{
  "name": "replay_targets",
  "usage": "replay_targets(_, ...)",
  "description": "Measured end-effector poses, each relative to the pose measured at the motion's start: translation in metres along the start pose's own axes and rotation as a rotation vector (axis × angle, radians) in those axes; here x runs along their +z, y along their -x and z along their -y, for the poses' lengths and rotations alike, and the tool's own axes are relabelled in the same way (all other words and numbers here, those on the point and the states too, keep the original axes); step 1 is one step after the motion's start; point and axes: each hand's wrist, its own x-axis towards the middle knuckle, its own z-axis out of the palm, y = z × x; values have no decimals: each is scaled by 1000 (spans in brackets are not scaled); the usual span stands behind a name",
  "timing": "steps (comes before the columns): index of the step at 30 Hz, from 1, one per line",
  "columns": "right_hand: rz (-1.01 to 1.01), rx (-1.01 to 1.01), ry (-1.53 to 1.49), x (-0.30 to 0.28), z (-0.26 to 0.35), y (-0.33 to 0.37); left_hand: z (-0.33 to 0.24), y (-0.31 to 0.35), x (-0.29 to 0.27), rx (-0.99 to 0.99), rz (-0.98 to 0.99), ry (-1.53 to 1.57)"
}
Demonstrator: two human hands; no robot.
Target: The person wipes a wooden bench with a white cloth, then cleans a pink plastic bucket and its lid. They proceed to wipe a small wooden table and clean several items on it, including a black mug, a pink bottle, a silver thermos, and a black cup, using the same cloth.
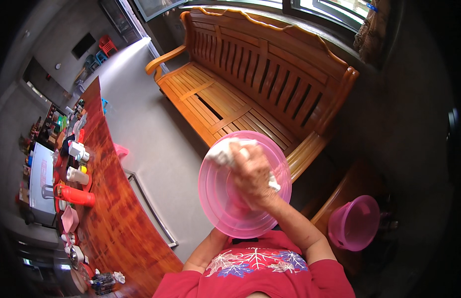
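Pink translucent plastic bowl sits in front of our chest, tilted so its inside faces us, above the red shirt. Our right hand is inside the bowl, fingers closed around a white cloth and pressing it against the bowl's inner wall near the upper rim; a corner of the cloth also shows below the hand. Our left hand is hidden behind the bowl, only the forearm shows coming up to the lower rim, so we cannot tell its grip, though it appears to carry the bowl from behind. Orange slatted wooden bench stands beyond, on a grey floor. Second pink container rests on a wooden surface at lower right, well apart from the bowl. Long reddish wooden table runs down the left, with a red flask, white cups and other clutter at its far edge.
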Motion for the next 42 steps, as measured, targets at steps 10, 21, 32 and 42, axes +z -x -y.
replay_targets(10, 51, -130, -105, 15, 0, 8, -10, 7, -4, -131, 65, -47)
replay_targets(21, 69, -69, 88, -14, -25, -15, -14, 22, 3, -259, 111, -122)
replay_targets(32, 231, -57, -284, -52, -61, -18, -68, -8, -30, -418, 374, 346)
replay_targets(42, 59, -165, -53, -58, -46, -20, -80, -18, 12, -170, 279, -555)
